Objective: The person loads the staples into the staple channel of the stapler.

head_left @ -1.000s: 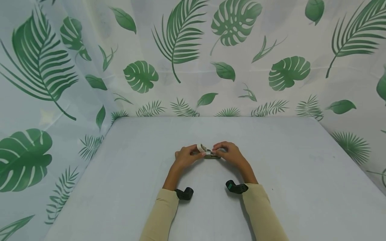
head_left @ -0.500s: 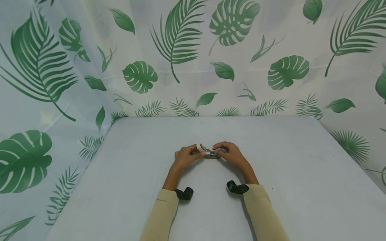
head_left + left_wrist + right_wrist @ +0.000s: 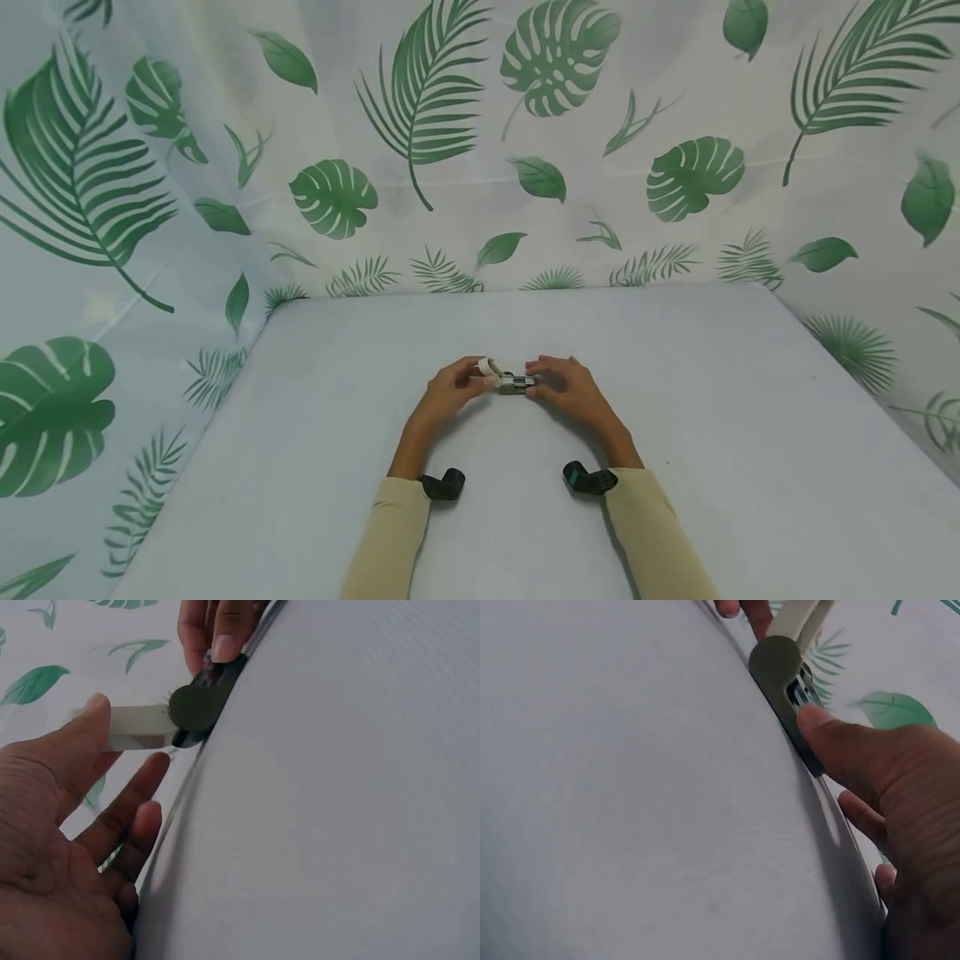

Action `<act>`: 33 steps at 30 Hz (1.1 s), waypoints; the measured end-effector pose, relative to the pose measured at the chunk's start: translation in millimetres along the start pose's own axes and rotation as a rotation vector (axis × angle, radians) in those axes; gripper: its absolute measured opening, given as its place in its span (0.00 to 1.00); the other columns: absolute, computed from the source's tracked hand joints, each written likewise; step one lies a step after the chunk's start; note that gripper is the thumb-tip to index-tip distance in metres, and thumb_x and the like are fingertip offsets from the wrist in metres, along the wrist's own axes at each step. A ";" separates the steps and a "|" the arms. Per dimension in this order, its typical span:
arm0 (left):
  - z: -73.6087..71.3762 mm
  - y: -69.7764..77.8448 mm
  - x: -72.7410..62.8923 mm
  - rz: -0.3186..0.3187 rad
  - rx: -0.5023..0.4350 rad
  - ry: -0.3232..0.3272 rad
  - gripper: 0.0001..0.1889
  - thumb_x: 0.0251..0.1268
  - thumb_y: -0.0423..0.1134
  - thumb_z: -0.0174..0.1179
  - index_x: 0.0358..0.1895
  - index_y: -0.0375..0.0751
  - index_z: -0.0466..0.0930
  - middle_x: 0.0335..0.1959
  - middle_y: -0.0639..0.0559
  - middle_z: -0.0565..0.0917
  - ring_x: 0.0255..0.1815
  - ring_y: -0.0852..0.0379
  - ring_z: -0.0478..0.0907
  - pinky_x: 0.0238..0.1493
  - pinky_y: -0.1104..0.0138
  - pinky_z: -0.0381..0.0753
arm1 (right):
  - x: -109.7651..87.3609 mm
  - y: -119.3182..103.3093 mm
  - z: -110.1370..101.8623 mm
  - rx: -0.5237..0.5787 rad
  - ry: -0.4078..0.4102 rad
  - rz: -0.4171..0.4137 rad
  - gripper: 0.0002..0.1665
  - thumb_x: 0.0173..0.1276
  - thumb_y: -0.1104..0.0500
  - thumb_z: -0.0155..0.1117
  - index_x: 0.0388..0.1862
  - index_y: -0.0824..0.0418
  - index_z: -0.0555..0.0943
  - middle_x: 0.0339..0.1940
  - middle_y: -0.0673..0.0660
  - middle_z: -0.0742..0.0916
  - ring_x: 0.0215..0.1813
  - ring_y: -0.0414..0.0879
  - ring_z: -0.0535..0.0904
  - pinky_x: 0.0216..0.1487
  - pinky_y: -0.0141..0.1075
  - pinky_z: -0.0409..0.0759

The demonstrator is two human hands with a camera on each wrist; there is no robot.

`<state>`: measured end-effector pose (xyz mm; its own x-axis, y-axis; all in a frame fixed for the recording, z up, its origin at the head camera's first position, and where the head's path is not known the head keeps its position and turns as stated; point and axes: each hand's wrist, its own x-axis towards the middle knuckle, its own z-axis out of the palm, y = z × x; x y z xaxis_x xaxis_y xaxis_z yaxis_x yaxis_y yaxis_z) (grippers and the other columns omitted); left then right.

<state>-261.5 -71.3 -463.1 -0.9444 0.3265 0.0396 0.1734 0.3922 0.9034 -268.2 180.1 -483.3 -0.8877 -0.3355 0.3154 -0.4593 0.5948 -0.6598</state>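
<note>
A small stapler with a dark green base [image 3: 514, 389] rests on the white table, its cream top [image 3: 139, 724] swung up from the round hinge. Inside the base a metal channel [image 3: 802, 691] shows. My left hand [image 3: 450, 389] pinches the raised cream top between thumb and fingers, while its other fingers hang loosely below. At the opposite end, my right hand [image 3: 576, 393] holds the base, the thumb [image 3: 821, 724] pressing by the metal channel. The right index finger's contact behind the stapler is hidden in the right wrist view.
The white table [image 3: 525, 517] runs up to a leaf-printed curtain [image 3: 450, 192] behind it and at both sides. A black wrist camera sits on each wrist, the left one [image 3: 444, 485] and the right one [image 3: 589, 479].
The head view has turned slightly, shifting the whole scene left. My right fingers have slid a little towards the stapler's right end, baring more of the metal channel. The left hand keeps its pinch.
</note>
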 end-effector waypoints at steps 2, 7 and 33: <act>0.7 -1.8 -1.3 0.018 -0.034 0.013 0.20 0.67 0.46 0.62 0.60 0.49 0.78 0.56 0.47 0.83 0.51 0.52 0.82 0.56 0.56 0.76 | -2.3 -0.5 2.1 -0.023 0.022 -0.008 0.21 0.58 0.56 0.75 0.50 0.59 0.85 0.56 0.58 0.86 0.68 0.60 0.74 0.72 0.66 0.48; 3.0 0.1 1.7 0.061 -0.031 0.051 0.17 0.66 0.42 0.64 0.57 0.45 0.80 0.53 0.46 0.84 0.48 0.51 0.82 0.53 0.61 0.78 | -2.0 -4.2 2.2 -0.052 0.067 0.001 0.19 0.58 0.55 0.75 0.48 0.60 0.85 0.55 0.57 0.87 0.67 0.58 0.75 0.72 0.66 0.49; 31.0 39.8 15.7 0.211 0.623 0.157 0.09 0.61 0.40 0.67 0.40 0.41 0.80 0.36 0.52 0.84 0.35 0.57 0.78 0.40 0.63 0.78 | -2.7 -5.1 4.9 -0.023 0.125 0.017 0.13 0.56 0.55 0.76 0.40 0.57 0.86 0.48 0.54 0.89 0.57 0.53 0.81 0.62 0.53 0.71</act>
<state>-260.7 -23.9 -439.8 -0.8937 0.3403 0.2924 0.4431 0.7715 0.4564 -263.3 174.4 -484.1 -0.8918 -0.2326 0.3880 -0.4437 0.6166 -0.6503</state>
